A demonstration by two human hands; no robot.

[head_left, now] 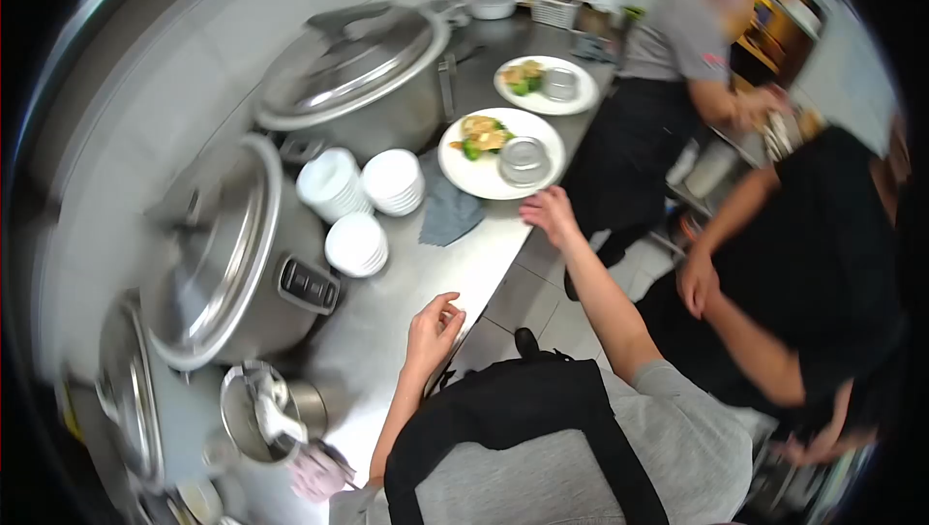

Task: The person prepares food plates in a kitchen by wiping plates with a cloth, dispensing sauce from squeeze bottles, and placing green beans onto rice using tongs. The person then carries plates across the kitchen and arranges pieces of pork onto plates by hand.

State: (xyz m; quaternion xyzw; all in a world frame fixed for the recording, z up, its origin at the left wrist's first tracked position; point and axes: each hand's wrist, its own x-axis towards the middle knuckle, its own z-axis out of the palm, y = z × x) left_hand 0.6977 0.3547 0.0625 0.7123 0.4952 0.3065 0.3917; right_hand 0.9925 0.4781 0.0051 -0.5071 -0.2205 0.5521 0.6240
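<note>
My right hand (550, 215) reaches out at the counter's edge, fingers apart and holding nothing. Just beyond its fingertips lies a white oval plate (463, 175) with broccoli and pale yellow food (481, 135) on it. A round metal mould (524, 161) sits on the same plate; whether my fingers touch the rim I cannot tell. Nearer my body, my left hand (434, 333) hovers over the counter's edge with loosely bent fingers and nothing visible in it. A second plate (578, 99) behind carries similar food and another metal mould (559, 85).
Stacks of white bowls (356, 244) and a grey cloth (452, 213) are on the steel counter (416, 273). Large lidded pots (358, 70) line the wall. A metal container (254, 414) holds utensils at lower left. Two people, one in a black top (823, 264), stand on the right.
</note>
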